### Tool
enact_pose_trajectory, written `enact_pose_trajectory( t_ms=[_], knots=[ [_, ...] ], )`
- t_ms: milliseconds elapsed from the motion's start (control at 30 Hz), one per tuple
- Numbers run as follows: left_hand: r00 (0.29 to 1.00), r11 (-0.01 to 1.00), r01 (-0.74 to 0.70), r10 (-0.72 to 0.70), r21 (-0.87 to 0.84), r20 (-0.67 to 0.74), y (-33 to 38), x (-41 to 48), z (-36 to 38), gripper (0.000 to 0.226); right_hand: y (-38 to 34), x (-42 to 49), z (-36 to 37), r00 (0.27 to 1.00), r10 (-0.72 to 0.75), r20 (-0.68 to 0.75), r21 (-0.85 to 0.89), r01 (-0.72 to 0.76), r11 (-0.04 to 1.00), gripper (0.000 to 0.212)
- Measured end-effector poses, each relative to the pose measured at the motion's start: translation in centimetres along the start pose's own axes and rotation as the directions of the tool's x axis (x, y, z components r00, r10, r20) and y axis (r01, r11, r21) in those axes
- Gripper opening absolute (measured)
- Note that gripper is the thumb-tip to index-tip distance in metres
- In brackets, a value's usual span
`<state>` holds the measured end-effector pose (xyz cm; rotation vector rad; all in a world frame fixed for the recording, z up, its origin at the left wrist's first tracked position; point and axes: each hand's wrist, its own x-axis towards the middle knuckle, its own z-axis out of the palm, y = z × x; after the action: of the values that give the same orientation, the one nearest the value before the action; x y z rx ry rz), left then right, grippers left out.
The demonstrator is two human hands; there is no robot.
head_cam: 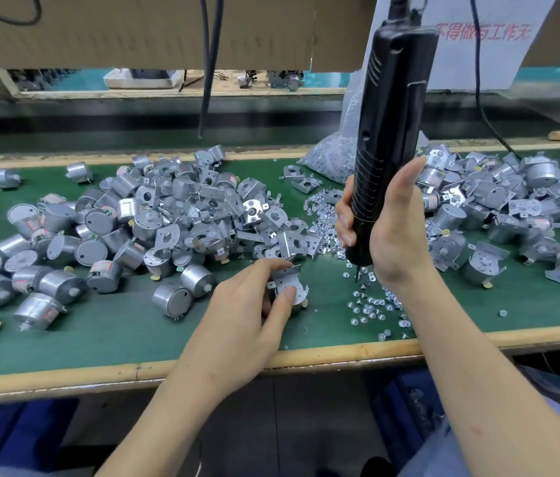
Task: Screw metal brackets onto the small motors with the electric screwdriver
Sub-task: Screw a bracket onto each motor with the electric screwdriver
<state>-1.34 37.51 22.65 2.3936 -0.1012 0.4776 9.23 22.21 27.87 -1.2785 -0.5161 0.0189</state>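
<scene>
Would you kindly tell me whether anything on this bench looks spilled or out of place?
Yes: loose screws lie scattered over the green mat beside the right hand, a few almost at the front edge, where they might roll off.

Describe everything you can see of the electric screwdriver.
The electric screwdriver is a long black tool, plastic by its look, with vent slots near the top, a ribbed grip lower down and a cable leaving its top. It stands nearly upright, top leaning right. The right hand holds the grip. Its bit points down at loose screws on the green mat.
</scene>
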Motion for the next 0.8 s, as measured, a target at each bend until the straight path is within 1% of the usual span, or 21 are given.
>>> enact_pose_trajectory(
  t_ms=[133,500,633,800],
  knots=[
    [1.000,1.000,0.014,-0.014,-0.017,-0.012,0.00,0.06,-0.02,0.021,0.01,0.12,-0.27,1.000,-0.014,-0.019,-0.014,0.014,1.000,0.072],
    [0.999,0.999,0.013,-0.014,-0.030,-0.032,-0.20,0.11,0.02,0.021,0.24,0.19,-0.28,0.998,-0.042,-0.036,-0.032,0.041,0.999,0.070],
    [1.000,0.999,0.014,-0.014,-0.045,-0.008,-0.24,0.01,0.02,0.032,0.28,0.27,-0.29,0.998,-0.048,-0.043,-0.035,0.047,0.998,0.070],
    [1.000,1.000,0.022,-0.022,-0.009,0.016,-0.25,-0.02,-0.17,0.046,0.22,0.13,-0.02,0.998,-0.051,-0.021,-0.023,0.051,0.998,0.069]
  ],
)
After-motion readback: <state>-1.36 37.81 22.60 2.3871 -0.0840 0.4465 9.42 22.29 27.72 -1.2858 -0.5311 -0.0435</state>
